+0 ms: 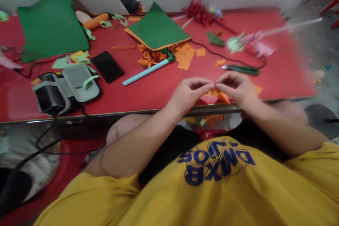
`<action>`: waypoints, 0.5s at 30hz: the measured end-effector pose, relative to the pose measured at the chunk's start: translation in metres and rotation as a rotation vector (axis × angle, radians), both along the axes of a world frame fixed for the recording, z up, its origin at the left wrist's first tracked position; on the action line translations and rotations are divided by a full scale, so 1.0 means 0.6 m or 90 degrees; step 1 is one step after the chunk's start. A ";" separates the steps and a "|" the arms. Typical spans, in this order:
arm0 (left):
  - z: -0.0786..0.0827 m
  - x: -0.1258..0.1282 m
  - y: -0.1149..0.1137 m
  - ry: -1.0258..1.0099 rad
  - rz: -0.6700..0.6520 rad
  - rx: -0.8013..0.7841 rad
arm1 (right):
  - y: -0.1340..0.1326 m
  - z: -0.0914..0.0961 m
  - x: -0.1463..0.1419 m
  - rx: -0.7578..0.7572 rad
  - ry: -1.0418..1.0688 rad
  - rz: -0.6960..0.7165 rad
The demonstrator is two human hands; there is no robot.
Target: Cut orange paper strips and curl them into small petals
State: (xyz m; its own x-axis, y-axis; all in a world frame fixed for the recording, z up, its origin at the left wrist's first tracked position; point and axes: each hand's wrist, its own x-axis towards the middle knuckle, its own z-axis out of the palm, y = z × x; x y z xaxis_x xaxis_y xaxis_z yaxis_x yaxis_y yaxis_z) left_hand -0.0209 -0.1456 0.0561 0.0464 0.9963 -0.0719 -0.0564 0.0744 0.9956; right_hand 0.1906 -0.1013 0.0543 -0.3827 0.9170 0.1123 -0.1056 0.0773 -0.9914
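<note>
Near the front edge of the red table [148, 97], my left hand [188, 91] and my right hand [236, 86] meet fingertip to fingertip. Both pinch a small folded piece of orange paper [224, 97], whose pointed end hangs below the fingers. Its upper part is hidden by my thumbs and fingertips. Beyond my hands lie a utility knife [242, 70] with a green handle and some orange paper scraps [220, 63]. A light blue stick [145, 72] lies to the left of them.
Green sheets [159, 28] cover orange paper flowers [150, 56] at the back. A phone [107, 66] and an unzipped case [82, 84] lie left. A glue gun [253, 44] with a black cord rests right. An orange-handled tool [95, 21] is at the back left.
</note>
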 end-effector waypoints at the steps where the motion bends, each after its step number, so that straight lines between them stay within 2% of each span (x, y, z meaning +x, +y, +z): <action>1: 0.000 0.000 0.001 0.001 0.000 0.008 | 0.000 0.002 0.000 -0.002 0.003 0.005; 9: -0.008 0.000 0.001 0.007 0.007 0.038 | 0.002 0.000 -0.001 -0.041 0.042 0.047; 15: -0.002 -0.001 -0.001 0.025 0.007 0.043 | 0.001 0.003 -0.001 -0.047 0.015 0.040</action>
State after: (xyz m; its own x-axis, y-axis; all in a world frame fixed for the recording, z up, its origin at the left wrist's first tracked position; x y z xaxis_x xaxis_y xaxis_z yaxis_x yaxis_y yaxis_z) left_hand -0.0213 -0.1461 0.0551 0.0338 0.9994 -0.0060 -0.0172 0.0066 0.9998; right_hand 0.1899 -0.1009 0.0563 -0.4376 0.8975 0.0544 -0.1316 -0.0041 -0.9913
